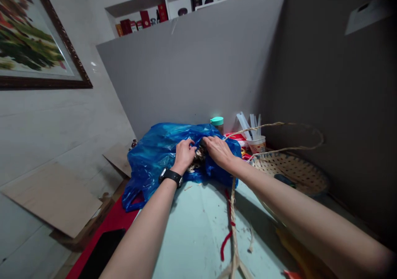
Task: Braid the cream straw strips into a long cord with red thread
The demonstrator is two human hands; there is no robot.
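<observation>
A crumpled blue plastic bag point(151, 151) lies on the pale green tabletop point(192, 217), its mouth facing me. Brown and whitish dried scraps point(195, 161) show in the opening; their kind is unclear. My left hand point(185, 153), with a dark watch at the wrist, has curled fingers at the left edge of the mouth. Across from it, my right hand point(218, 149) bends its fingers over the right edge, close to something dark. Both appear to grip the bag, though the fingertips are partly hidden. A braided straw cord point(233, 221) with red yarn runs towards me.
Right of the bag are a woven basket point(288, 171), a paper cup point(257, 144) of straws and a jar with a turquoise lid point(217, 121). A straw loop point(321, 136) arches above the basket. A black phone-like slab point(102, 254) lies on red cloth, front left.
</observation>
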